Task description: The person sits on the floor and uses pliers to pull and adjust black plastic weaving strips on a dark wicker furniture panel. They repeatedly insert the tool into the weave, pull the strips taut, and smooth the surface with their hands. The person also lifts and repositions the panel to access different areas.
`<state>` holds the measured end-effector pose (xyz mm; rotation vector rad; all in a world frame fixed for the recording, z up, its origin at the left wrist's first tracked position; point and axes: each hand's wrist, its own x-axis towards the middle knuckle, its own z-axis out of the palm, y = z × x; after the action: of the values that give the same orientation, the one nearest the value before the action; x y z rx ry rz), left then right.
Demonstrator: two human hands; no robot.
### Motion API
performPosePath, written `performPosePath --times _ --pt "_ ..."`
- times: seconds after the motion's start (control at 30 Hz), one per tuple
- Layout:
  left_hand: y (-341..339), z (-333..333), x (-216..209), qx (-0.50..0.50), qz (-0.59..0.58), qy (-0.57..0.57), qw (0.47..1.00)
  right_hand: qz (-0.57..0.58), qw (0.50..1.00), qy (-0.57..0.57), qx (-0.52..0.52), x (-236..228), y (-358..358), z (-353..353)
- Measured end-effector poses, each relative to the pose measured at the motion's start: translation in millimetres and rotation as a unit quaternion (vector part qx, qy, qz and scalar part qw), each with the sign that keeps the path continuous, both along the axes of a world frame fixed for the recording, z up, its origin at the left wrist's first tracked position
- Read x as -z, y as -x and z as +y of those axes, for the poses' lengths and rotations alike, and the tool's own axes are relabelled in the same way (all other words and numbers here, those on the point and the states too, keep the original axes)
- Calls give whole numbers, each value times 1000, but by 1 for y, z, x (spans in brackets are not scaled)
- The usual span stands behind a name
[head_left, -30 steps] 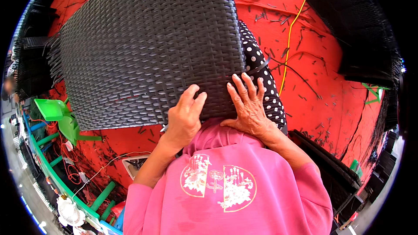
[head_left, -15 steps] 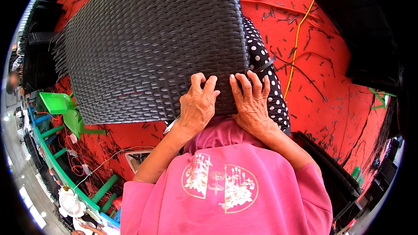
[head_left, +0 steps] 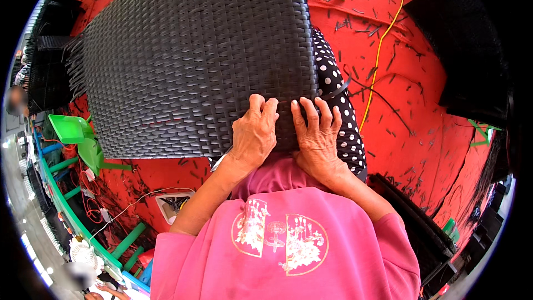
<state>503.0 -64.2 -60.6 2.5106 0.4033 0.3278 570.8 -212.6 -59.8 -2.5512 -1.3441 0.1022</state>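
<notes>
A large black woven panel (head_left: 183, 61) of flat plastic strips lies across my lap, over trousers with white dots (head_left: 332, 66). On its near edge, close to the right corner, my left hand (head_left: 252, 136) rests with fingers bent and drawn together; what they grip is hidden. A thin pale piece (head_left: 220, 161) pokes out beside the left wrist, its kind unclear. Just to the right, my right hand (head_left: 319, 139) presses on the panel with its fingers spread. A loose black strip (head_left: 340, 88) curls out past the right edge. Frayed strip ends (head_left: 75, 69) hang at the far left.
Red floor covering (head_left: 400, 150) is littered with black offcuts, and a yellow cord (head_left: 375, 72) crosses it. Green plastic chair parts (head_left: 89, 144) stand left. A pale tray (head_left: 169, 205) sits below the panel. Dark woven pieces (head_left: 461, 39) are at right. Other people appear lower left.
My right hand has shifted slightly left, its fingers still spread on the panel. The left hand stays almost in place. The view has moved a little.
</notes>
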Motion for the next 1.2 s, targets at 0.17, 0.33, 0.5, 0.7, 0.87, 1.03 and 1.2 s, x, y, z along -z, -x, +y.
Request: performPosePath --times 0.17,0.33,0.5,0.7,0.87,1.03,1.2 --pt "-3 -2 3 -7 4 -9 1000 4 1000 -2 -2 1 -1 1" --pt "-2 -5 7 -19 13 -13 1000 8 1000 14 -8 -2 -2 1" --pt "20 -1 5 -94 -116 47 988 36 999 28 -29 -22 -10 1" --pt "40 46 4 -129 -138 45 981 0 982 -185 -41 -25 -42 24" --pt "29 55 -1 -121 -131 66 982 -102 975 -177 -85 -24 -51 46" --pt "18 54 -7 -69 -103 20 992 -85 974 -135 -158 -36 -58 55" --pt "12 56 -10 -21 -64 -33 997 -81 964 -134 -217 -26 -64 65"
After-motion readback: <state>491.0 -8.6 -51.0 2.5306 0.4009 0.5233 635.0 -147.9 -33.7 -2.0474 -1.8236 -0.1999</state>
